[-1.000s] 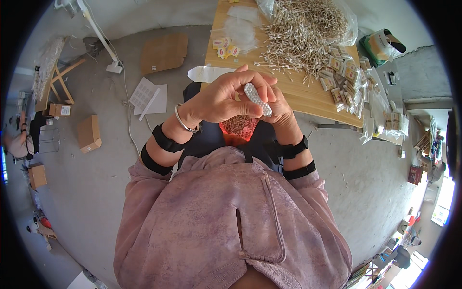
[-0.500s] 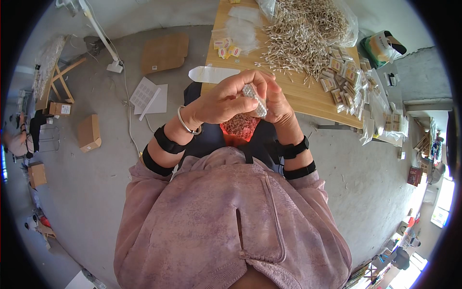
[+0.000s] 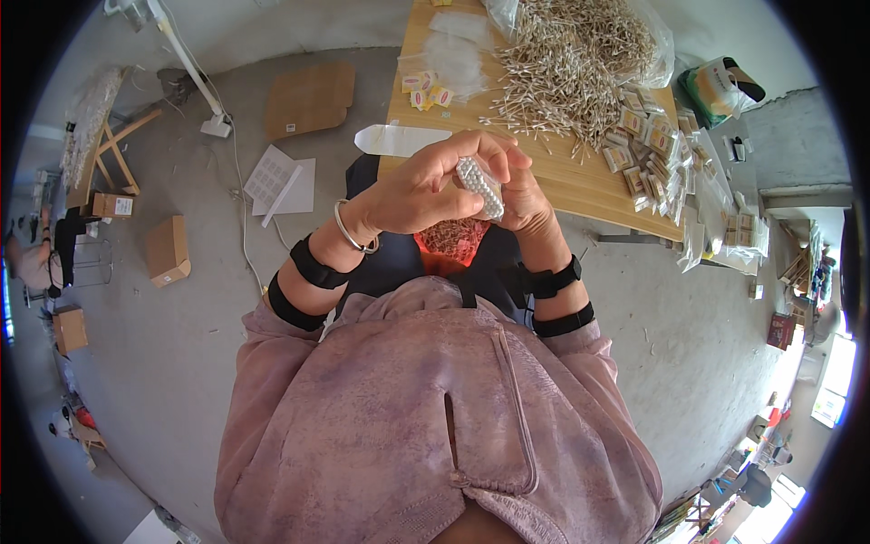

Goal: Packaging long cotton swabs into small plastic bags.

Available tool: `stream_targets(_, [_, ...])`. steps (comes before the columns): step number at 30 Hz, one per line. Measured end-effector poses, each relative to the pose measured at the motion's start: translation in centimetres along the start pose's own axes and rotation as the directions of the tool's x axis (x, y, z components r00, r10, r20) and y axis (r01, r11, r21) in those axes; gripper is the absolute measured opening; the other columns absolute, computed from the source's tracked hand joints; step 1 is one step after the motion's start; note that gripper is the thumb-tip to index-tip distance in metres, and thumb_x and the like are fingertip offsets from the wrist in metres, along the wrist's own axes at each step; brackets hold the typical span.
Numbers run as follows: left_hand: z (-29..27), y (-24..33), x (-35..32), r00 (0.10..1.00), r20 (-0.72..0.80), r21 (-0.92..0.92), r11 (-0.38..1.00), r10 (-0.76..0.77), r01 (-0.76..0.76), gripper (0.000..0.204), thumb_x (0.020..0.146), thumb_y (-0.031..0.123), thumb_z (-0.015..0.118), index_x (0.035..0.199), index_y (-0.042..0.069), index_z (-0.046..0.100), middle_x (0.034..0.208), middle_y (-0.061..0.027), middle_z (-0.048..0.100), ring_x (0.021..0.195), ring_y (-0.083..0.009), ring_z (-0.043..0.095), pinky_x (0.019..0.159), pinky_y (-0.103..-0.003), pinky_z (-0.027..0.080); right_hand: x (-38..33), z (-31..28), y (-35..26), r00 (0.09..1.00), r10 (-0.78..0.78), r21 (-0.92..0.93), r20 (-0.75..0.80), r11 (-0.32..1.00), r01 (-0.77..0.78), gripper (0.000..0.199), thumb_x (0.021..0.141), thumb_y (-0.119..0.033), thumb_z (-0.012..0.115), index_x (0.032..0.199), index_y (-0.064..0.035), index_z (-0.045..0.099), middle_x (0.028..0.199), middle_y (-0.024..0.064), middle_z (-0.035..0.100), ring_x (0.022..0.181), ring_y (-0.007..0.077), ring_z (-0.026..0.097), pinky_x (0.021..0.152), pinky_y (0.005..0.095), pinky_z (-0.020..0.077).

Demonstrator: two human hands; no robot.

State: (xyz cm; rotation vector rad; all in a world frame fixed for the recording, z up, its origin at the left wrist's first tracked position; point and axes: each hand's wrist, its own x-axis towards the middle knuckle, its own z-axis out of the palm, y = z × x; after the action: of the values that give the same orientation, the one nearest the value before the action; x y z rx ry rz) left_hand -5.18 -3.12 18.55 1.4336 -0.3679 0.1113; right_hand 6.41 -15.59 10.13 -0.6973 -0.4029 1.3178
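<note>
Between my two hands, above my lap, is a small pack of cotton swabs (image 3: 480,186), its white tips facing up toward me. My left hand (image 3: 426,188) grips it from the left, with the thumb on its near end and the fingers arched over the far end. On the other side my right hand (image 3: 524,195) is closed round the pack, with some of its fingers hidden. Below them, a red bag (image 3: 450,243) full of loose swabs rests between my legs. A pointed white strip (image 3: 399,140) lies at the table's edge, just beyond my left hand.
On the wooden table (image 3: 557,195) a big heap of loose cotton swabs (image 3: 580,68) spreads out. Finished small packs (image 3: 648,150) are piled at its right. Clear plastic bags (image 3: 453,59) and yellow-white cards (image 3: 426,91) lie at its left. Cardboard (image 3: 311,98) and a carton (image 3: 169,251) sit on the floor.
The pack has turned slightly in my hands, so more of the white swab tips show. My left thumb has slid a little down toward its near end.
</note>
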Motion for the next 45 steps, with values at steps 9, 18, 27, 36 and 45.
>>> stream_targets(9, [-0.1,-1.4,0.1,0.997,-0.066,0.081,0.996,0.037,-0.031,0.016,0.074,-0.001,0.047,0.089,0.002,0.051,0.095,-0.0072,0.053,0.126,-0.0235,0.034,0.084,-0.028,0.043,0.1,-0.2,0.1,0.999,0.02,-0.003,-0.047,1.0,-0.02,0.042,0.084,-0.04,0.055,0.106,-0.0034,0.053,0.08,0.0011,0.056,0.05,0.0036,0.046,0.035,0.0152,0.0246])
stream_targets(18, [1.2,-0.7,0.1,0.953,-0.27,-0.103,0.988,-0.136,0.112,0.016,0.07,-0.005,0.04,0.082,0.003,0.048,0.113,-0.0133,0.055,0.116,-0.0197,0.042,0.079,-0.028,0.044,0.3,0.0,-0.6,1.0,0.012,-0.012,0.027,1.0,-0.012,0.041,0.087,-0.042,0.053,0.11,-0.0085,0.05,0.074,-0.0003,0.051,0.043,0.0034,0.033,0.035,0.0169,0.0194])
stream_targets(27, [0.9,-0.8,0.2,0.969,-0.246,-0.057,0.998,-0.012,-0.002,0.026,0.075,-0.003,0.042,0.1,0.002,0.046,0.121,-0.0138,0.05,0.11,-0.0172,0.046,0.084,-0.03,0.043,0.3,-0.4,-1.1,0.999,0.04,0.018,0.007,0.999,-0.04,0.036,0.081,-0.026,0.06,0.111,-0.0069,0.051,0.097,0.0061,0.059,0.084,0.0157,0.062,0.064,0.0262,0.0537])
stream_targets(36, [0.1,-1.5,0.1,0.992,-0.127,-0.083,0.996,0.024,-0.035,0.036,0.077,-0.004,0.042,0.112,0.002,0.039,0.13,-0.0156,0.043,0.118,-0.018,0.042,0.097,-0.033,0.036,0.5,-1.1,-0.9,0.996,0.061,0.041,0.058,0.997,-0.063,0.042,0.083,-0.028,0.058,0.113,-0.0009,0.049,0.101,0.0115,0.06,0.085,0.0209,0.064,0.068,0.0293,0.0558])
stream_targets(45, [-0.3,-1.3,0.2,0.998,-0.064,-0.044,0.999,0.02,-0.023,0.05,0.068,-0.01,0.036,0.115,0.005,0.037,0.136,-0.0132,0.039,0.125,-0.0149,0.036,0.082,-0.023,0.042,0.7,-2.3,-0.6,0.969,0.107,0.196,0.221,0.969,-0.151,0.046,0.084,-0.032,0.057,0.115,0.0007,0.048,0.103,0.0144,0.06,0.087,0.0233,0.064,0.072,0.0324,0.0561])
